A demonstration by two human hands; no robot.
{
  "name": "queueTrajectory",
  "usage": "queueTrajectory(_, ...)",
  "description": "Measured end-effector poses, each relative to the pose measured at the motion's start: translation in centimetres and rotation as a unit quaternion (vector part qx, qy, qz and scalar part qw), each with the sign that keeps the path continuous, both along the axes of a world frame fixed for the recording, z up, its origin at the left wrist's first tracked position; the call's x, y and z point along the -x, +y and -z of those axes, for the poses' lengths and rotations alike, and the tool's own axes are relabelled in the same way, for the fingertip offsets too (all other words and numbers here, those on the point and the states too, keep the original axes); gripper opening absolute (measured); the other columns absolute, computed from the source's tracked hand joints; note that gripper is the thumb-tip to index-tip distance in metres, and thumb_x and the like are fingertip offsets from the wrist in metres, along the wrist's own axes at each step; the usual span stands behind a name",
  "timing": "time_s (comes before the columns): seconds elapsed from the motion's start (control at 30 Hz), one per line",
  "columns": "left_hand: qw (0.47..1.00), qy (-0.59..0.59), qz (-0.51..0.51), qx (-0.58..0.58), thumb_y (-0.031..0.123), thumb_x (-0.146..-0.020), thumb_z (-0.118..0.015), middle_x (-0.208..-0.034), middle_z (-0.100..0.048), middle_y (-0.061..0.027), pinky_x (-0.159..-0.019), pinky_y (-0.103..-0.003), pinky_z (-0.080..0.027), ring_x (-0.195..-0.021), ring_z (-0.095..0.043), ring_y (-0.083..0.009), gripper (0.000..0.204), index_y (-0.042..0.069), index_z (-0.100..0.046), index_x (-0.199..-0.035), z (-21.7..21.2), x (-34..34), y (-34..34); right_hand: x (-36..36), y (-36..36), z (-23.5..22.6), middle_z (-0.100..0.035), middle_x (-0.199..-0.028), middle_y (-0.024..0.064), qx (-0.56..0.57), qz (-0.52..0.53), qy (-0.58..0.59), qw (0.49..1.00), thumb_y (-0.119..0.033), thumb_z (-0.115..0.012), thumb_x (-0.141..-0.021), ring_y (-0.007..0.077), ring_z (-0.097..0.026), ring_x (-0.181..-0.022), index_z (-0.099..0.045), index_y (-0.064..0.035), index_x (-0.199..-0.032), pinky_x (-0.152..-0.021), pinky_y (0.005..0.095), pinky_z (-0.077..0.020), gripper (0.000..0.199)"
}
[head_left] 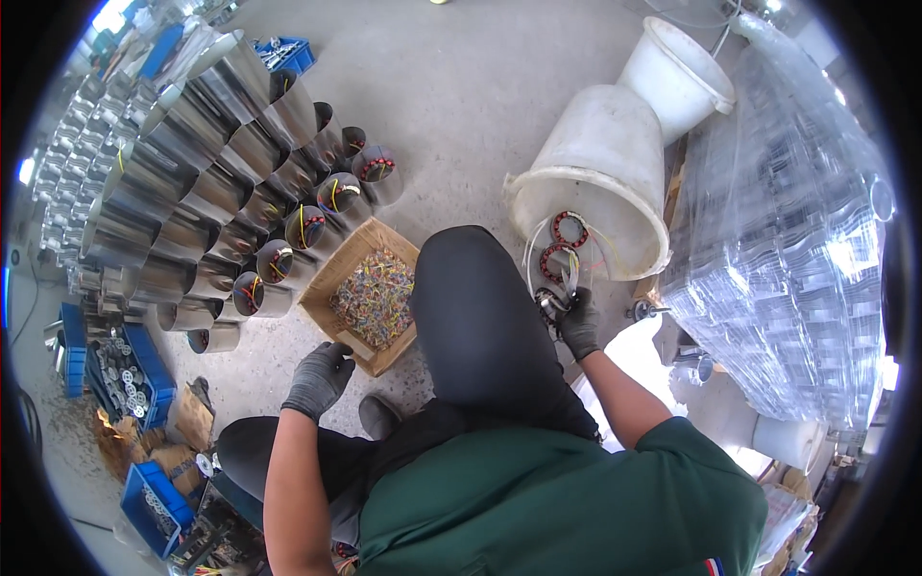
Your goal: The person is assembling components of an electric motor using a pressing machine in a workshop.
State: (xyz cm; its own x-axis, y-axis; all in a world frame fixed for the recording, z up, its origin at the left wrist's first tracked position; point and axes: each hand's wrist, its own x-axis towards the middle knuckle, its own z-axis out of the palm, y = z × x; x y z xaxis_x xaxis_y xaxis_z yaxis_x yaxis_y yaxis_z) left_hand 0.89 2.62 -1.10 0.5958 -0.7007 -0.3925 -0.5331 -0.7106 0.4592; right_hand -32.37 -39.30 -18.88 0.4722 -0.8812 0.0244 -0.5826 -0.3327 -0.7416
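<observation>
My left hand point(321, 378), in a grey glove, hovers by the near corner of a cardboard box point(316, 300). Its fingers are curled together and I see nothing in them. Inside the box lies a heap of short, many-coloured wire scraps point(375, 300). My right hand point(579, 328), also gloved, closes on a dark and silver metal piece point(551, 305) whose kind I cannot make out. Just beyond it, two red-and-dark wound rings point(570, 228) with loose pale wires show at the mouth of a white plastic tub point(588, 176) lying on its side.
Shiny metal cylinders point(204, 171) are stacked on the left, several with red rings and coloured wires inside. Blue bins point(154, 374) of metal parts stand at the lower left. Film-wrapped, wavy-edged goods point(778, 230) fill the right side. A second white tub point(675, 77) lies behind the first.
</observation>
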Motion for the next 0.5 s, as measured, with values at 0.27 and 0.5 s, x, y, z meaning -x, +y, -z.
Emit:
queueTrajectory(0.27, 0.996, 0.008, -0.017, 0.09, 0.01, -0.092, -0.067, -0.106, -0.069, -0.0189, -0.086, -0.041, -0.056, -0.096, -0.07, -0.0329, 0.027, 0.002, -0.068, -0.118, -3.3, 0.3, -1.8, -4.6, -3.0, -20.5, -0.068, -0.107, 0.0095, 0.038, -0.052, -0.164, 0.984, -0.001, -0.083, -0.077, 0.0205, -0.068, -0.095, -0.051, -0.0044, -0.125, -0.085, 0.0332, -0.0558, 0.058)
queueTrajectory(0.5, 0.906, 0.09, -0.116, 0.397, 0.019, -0.098, -0.072, -0.114, -0.069, -0.0104, -0.093, -0.034, -0.053, -0.104, -0.066, -0.0186, 0.037, 0.003, -0.063, -0.13, -7.4, 2.2, -4.2, -12.6, 3.3, -37.6, -0.07, -0.11, 0.011, -0.051, -0.173, -0.36, 0.915, 0.003, -0.08, -0.079, 0.0204, -0.069, -0.099, -0.051, -0.0016, -0.131, -0.087, 0.0327, -0.0572, 0.06)
